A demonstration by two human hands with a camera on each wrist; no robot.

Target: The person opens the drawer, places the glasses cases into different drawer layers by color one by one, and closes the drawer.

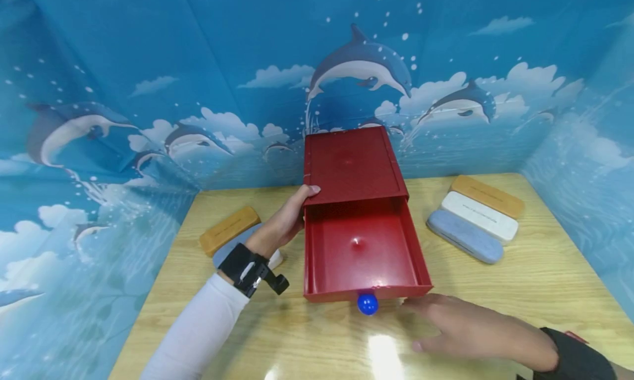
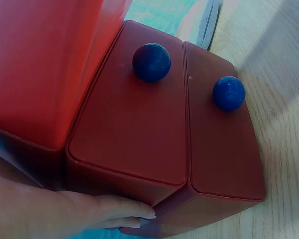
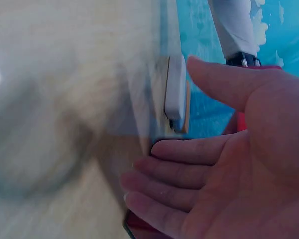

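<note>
Near a dolphin-print backdrop point(image 1: 238, 39), on a wood-grain tabletop point(image 1: 545, 281): a red drawer cabinet point(image 1: 354, 163), front toward the person. Extended straight out of the cabinet's front: the top drawer point(image 1: 366, 259), making with the cabinet one long axis from backdrop to person, blue knob point(image 1: 367, 304) foremost. Three drawers in all: the top one out, plus two lower drawers point(image 2: 124, 114) closed beneath it, each with its own round blue knob.

Six eyeglass cases point(image 1: 490, 198), three on either side of the cabinet. To its right, near to far, one blue point(image 1: 464, 236), one white point(image 1: 479, 216), one tan, side by side, far ends angled toward the cabinet. To its left, another tan, blue and white, the latter two partly hidden.

At the cabinet's left front edge: left hand point(image 1: 284, 220), thumb over the top, fingers nearly straight along the side wall. Just below the top drawer's front, right of its knob: right hand point(image 1: 460, 322), grip spread, fingers outstretched, thumb well apart; contact with the drawer impossible to tell.
</note>
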